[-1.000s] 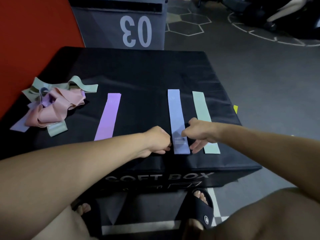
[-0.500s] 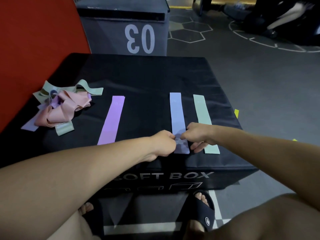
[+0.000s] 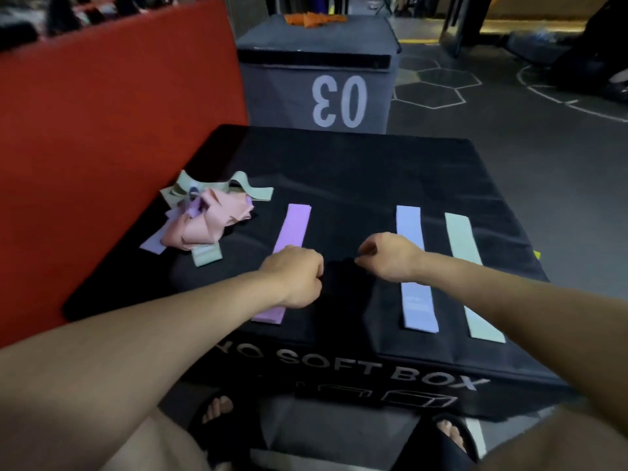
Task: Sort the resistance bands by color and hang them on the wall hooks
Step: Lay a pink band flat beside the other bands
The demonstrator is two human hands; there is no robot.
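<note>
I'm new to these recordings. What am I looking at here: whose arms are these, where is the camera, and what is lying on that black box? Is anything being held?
There is no machine here. A person wears a camera on the head, looking forward and down, so you see their own two arms reaching out and their sandalled feet below.

In front of them is a black soft box. Three resistance bands lie flat on it, side by side: a purple band, a pale blue band and a mint green band. At the left sits a tangled pile of bands, pink, green and lilac, still unsorted.

The left hand and the right hand are both curled, above the box between the purple and blue bands. Neither appears to hold anything. No wall hooks show.
</note>
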